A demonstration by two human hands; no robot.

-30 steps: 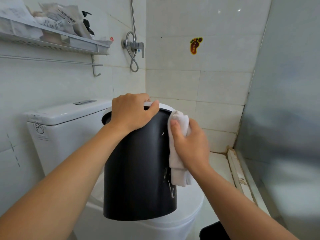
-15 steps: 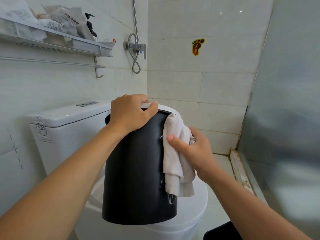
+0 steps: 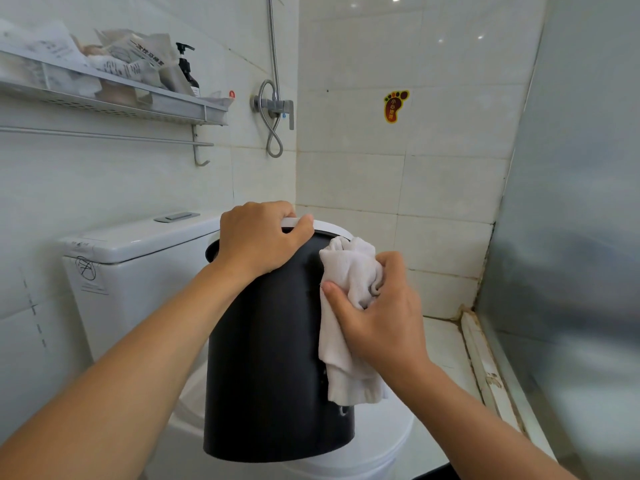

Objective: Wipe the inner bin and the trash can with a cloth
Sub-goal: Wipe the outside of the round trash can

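A black cylindrical trash can (image 3: 266, 358) with a white rim stands upright on the closed toilet lid (image 3: 388, 441). My left hand (image 3: 258, 237) grips its top rim, fingers curled over the white edge. My right hand (image 3: 377, 313) holds a bunched white cloth (image 3: 346, 306) against the can's right side, near the top. The cloth's loose end hangs down along the can's wall. The inside of the can is hidden.
The white toilet tank (image 3: 138, 258) stands behind the can on the left. A wall shelf (image 3: 114, 95) with packets and a pump bottle hangs above. A shower valve and hose (image 3: 275, 112) are on the far wall. A frosted glass partition (image 3: 571, 237) closes the right side.
My right hand has bunched the cloth and shifted it toward me across the can's upper right side. My left hand has kept its grip on the rim.
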